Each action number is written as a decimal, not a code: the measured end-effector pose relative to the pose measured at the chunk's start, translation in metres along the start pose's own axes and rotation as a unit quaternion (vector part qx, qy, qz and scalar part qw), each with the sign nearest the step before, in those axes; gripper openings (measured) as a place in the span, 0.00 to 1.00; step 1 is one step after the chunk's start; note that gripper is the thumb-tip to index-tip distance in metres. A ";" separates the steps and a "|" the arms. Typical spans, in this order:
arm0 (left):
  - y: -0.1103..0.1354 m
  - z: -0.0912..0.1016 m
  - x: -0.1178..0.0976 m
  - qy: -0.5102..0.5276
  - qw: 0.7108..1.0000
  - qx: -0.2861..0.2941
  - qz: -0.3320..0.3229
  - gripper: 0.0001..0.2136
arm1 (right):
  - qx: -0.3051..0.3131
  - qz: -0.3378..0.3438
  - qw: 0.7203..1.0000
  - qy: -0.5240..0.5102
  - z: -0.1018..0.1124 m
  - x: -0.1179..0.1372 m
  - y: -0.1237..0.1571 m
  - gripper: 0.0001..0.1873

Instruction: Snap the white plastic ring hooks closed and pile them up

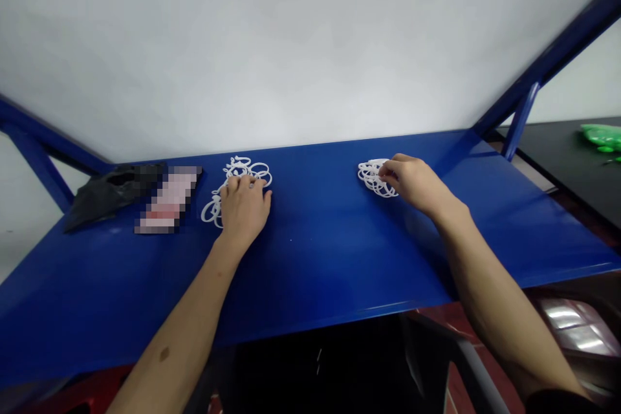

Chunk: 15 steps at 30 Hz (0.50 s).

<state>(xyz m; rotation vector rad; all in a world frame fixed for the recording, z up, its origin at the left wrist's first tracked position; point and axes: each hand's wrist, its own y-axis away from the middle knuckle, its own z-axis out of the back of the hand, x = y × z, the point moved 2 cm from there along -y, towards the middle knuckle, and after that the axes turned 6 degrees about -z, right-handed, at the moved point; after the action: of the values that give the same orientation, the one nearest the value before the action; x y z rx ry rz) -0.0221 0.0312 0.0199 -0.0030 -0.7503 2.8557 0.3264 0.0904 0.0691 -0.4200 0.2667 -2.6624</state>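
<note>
Two loose piles of thin white plastic loops, like zip ties closed into rings, lie on a blue metal shelf (pixel 330 259). My left hand (pixel 242 210) rests palm down over the near side of the left pile (pixel 237 167), fingers apart and slightly bent, partly covering it. Over at the other pile (pixel 372 178), my right hand (pixel 412 181) is at its right edge, with thumb and fingertips pinched together against a white plastic loop. How many loops the pinch takes in cannot be made out.
A black plastic bag (pixel 109 191) and a blurred-out pinkish packet (pixel 169 200) lie at the shelf's left end. Blue slanted braces (pixel 521 119) rise at both ends. To the right is a black table (pixel 563 162) with a green item (pixel 601 136). A pale wall stands behind.
</note>
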 end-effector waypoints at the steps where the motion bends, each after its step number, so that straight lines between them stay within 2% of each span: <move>1: 0.000 0.000 0.000 0.000 1.000 -0.002 -0.003 0.11 | 0.000 -0.004 1.000 0.005 -0.001 0.000 0.000 0.10; 5: -0.001 0.004 0.001 0.000 1.000 -0.013 -0.008 0.08 | -0.005 -0.004 1.000 0.013 -0.003 0.002 0.000 0.08; 9: -0.002 0.012 -0.005 0.009 1.000 -0.029 0.003 0.07 | -0.038 0.003 0.999 -0.003 0.003 0.010 0.001 0.09; 15: -0.004 0.030 -0.024 0.083 0.993 -0.080 -0.001 0.05 | -0.078 0.041 0.994 -0.065 0.002 0.035 0.005 0.11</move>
<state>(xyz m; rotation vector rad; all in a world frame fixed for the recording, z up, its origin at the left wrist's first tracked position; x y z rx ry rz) 0.0002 0.0155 0.0466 -0.2583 -0.9378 2.7432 0.2985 0.0699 0.0783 -0.6166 0.4438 -2.5309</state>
